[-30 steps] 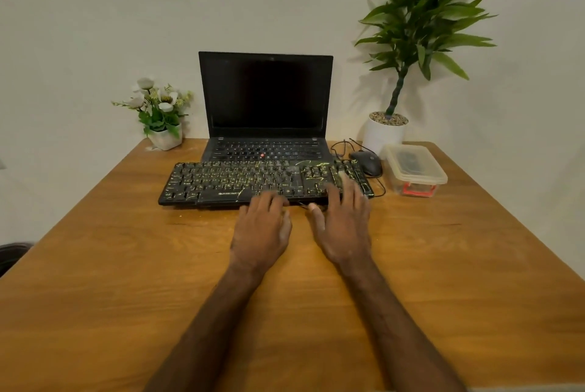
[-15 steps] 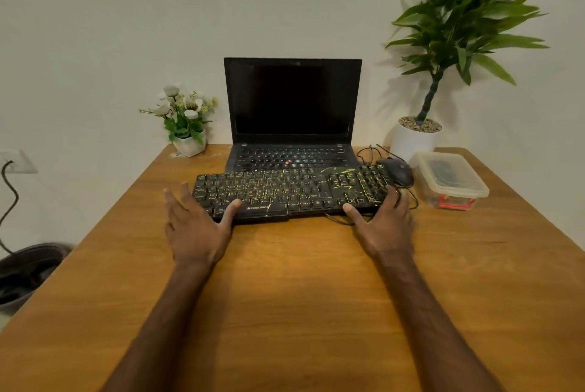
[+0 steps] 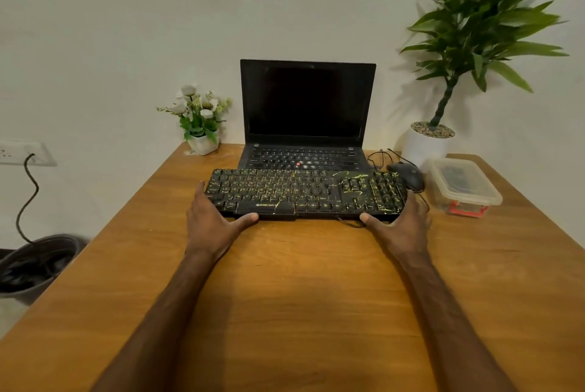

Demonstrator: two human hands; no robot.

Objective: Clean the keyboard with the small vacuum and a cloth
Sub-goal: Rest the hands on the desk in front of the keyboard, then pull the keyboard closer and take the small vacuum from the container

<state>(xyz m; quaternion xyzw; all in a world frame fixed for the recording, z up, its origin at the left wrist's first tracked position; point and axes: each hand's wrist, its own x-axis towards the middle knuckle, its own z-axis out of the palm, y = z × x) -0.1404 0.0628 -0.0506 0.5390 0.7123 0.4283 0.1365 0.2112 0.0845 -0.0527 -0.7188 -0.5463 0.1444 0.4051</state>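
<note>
This looks like a home office corner. At the centre a wooden desk [image 3: 300,280] carries a laptop [image 3: 307,100], a keyboard [image 3: 304,192] and a mouse [image 3: 410,178], with a potted plant [image 3: 481,27] at upper right.

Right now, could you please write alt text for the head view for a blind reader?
A person's left hand and right hand touch the two front corners of a black, yellow-streaked keyboard on a wooden table. Behind it stands an open laptop, screen dark; a mouse and lidded container sit to its right.
</note>
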